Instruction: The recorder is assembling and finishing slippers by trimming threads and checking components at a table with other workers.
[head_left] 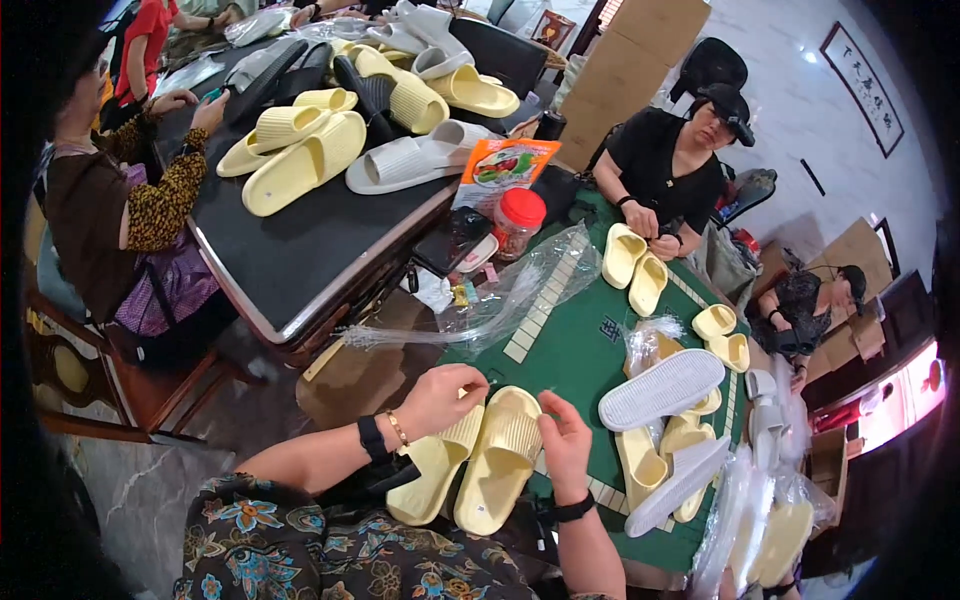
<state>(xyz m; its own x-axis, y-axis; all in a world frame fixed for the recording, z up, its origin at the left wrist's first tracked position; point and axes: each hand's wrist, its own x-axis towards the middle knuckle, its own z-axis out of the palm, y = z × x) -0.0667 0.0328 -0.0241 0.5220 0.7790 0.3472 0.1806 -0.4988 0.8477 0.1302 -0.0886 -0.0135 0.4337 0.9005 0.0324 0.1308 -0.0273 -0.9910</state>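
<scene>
Curling inward above the far, toe end of a pair of pale yellow ribbed slides (pixel 495 462), my left hand (pixel 437 402) is keeping its thumb and fingertips close together; I cannot tell whether they are pinching anything thin. My right hand (pixel 566 445) is bending loosely beside the pair's right-hand toe, thumb and forefinger somewhat parted. Its tips are touching or nearly touching the outer edge there, and I cannot tell whether they are gripping it. The pair is lying side by side in front of my body, at the near side of the green table (pixel 577 357), toes pointing away from me. I am wearing a black wristband (pixel 372 436) and a gold bracelet (pixel 398 430) on the left, and a black band (pixel 573 508) on the right.

Beyond the pair, a row of pale tiles (pixel 545 305) is crossing the green, and clear plastic strands (pixel 410 338) are lying farther to the left. To the right of the pair, a white slide (pixel 662 390) is resting sole up on other footwear. Well beyond the pair, a co-worker's hands (pixel 640 215) are working near two more yellow slides (pixel 623 255).
</scene>
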